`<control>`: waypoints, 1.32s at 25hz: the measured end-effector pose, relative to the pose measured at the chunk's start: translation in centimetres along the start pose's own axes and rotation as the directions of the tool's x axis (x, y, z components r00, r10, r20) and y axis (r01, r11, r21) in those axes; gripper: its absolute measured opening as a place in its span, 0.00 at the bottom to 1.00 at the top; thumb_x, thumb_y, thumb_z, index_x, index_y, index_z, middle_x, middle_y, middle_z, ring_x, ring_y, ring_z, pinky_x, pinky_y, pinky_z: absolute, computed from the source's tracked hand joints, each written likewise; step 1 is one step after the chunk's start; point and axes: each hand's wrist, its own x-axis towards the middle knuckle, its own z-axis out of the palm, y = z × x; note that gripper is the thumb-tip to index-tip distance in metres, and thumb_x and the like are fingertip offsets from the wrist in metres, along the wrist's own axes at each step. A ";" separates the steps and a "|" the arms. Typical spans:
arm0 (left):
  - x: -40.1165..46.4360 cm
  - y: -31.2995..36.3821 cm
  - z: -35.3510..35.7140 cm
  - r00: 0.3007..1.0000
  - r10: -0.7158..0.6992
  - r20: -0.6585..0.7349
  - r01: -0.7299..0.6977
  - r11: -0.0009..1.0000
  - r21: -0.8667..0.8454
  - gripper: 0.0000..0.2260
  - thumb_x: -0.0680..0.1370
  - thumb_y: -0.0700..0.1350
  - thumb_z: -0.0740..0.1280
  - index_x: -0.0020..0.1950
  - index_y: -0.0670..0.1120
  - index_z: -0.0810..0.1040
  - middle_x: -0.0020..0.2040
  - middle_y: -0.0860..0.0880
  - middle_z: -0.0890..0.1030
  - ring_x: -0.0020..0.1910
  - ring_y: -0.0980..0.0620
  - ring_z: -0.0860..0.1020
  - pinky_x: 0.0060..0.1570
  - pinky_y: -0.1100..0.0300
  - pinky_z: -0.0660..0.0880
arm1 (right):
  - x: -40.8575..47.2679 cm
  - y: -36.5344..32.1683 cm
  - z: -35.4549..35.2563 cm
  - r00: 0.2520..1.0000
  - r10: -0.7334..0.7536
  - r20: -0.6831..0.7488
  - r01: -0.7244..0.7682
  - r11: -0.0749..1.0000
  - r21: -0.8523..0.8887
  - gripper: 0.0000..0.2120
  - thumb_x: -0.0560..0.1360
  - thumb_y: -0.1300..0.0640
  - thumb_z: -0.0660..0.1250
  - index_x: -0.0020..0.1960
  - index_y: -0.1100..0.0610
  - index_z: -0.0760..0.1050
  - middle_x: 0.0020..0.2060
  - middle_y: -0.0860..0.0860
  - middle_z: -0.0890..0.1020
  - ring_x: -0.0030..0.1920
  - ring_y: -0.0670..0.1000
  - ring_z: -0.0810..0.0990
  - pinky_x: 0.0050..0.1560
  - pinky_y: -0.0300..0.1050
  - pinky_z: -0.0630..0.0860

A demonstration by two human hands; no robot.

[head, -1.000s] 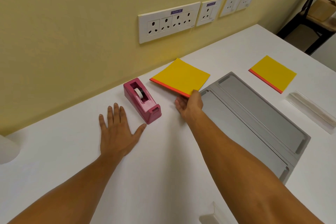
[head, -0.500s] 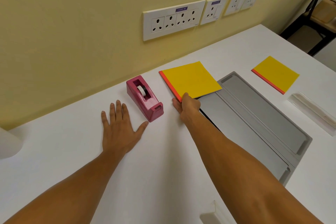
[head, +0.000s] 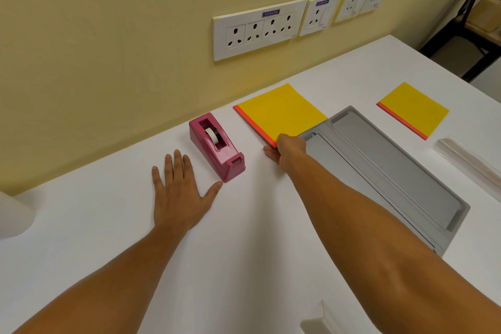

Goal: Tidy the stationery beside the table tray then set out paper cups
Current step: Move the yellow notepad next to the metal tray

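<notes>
White and mostly bare, the desk [head: 244, 252] runs along a pale yellow wall with a row of white socket plates [head: 259, 30] above it. Your long grey plastic tray [head: 393, 171] lies at an angle on the right half, with nothing in its channels.

Against the tray's far left corner sits the larger yellow pad with an orange spine [head: 282, 114]. It looks to lie flat, with one corner touching or slightly overlapping the tray — I cannot tell which. Your right hand [head: 287, 150] has its grip closed on the pad's near corner, fingers hidden beneath, so this piece is placed but not yet released. A second yellow pad with an orange edge [head: 413, 110] lies well apart on the tray's far right side, out of line with the first; it probably wants squaring up next.

Left of the held pad stands the magenta plastic tape dispenser [head: 215, 146], roughly parallel to the pad's spine. Your left hand [head: 179, 198] rests flat and spread on the desk, holding nothing, its thumb tip just beside the dispenser's front.

Two clear plastic strips — one at the right edge [head: 469, 163], one at the bottom [head: 320, 320] — are untouched.

By my judgement you are partway through the tidying. No paper cups are clearly in view, so that stage is all ahead.
</notes>
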 end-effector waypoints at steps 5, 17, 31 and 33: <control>0.2 -0.2 0.3 1.000 -0.007 -0.007 0.007 1.000 0.005 0.49 0.73 0.77 0.38 0.81 0.42 0.48 0.82 0.41 0.49 0.81 0.43 0.46 0.77 0.39 0.44 | -0.4 0.1 -0.4 1.000 -0.016 -0.001 0.015 0.999 -0.042 0.13 0.78 0.60 0.67 0.61 0.62 0.73 0.50 0.61 0.84 0.35 0.54 0.84 0.38 0.47 0.85; 0.0 -0.1 -0.4 0.998 -0.008 0.063 0.009 1.000 -0.010 0.50 0.71 0.77 0.36 0.81 0.41 0.49 0.81 0.41 0.50 0.81 0.41 0.47 0.77 0.38 0.44 | -7.8 2.7 -9.8 0.987 -0.002 0.158 0.016 0.996 -0.082 0.19 0.79 0.63 0.68 0.69 0.61 0.72 0.52 0.57 0.81 0.46 0.56 0.86 0.44 0.52 0.85; -8.4 0.6 -2.3 0.946 0.124 0.298 -0.084 0.986 -0.143 0.50 0.71 0.77 0.49 0.81 0.44 0.44 0.82 0.43 0.41 0.80 0.42 0.40 0.77 0.43 0.39 | -21.7 12.8 -26.9 0.959 -0.276 0.058 0.279 0.901 -0.332 0.21 0.79 0.55 0.68 0.70 0.47 0.68 0.62 0.48 0.77 0.55 0.50 0.81 0.57 0.48 0.80; -11.0 1.2 -2.8 0.949 0.128 0.287 -0.069 0.976 -0.206 0.49 0.73 0.76 0.50 0.81 0.43 0.47 0.82 0.42 0.44 0.80 0.42 0.41 0.78 0.41 0.41 | -23.9 14.5 -28.9 0.943 -0.323 0.078 0.325 0.845 -0.425 0.22 0.79 0.54 0.67 0.72 0.47 0.67 0.63 0.47 0.75 0.52 0.45 0.79 0.55 0.42 0.76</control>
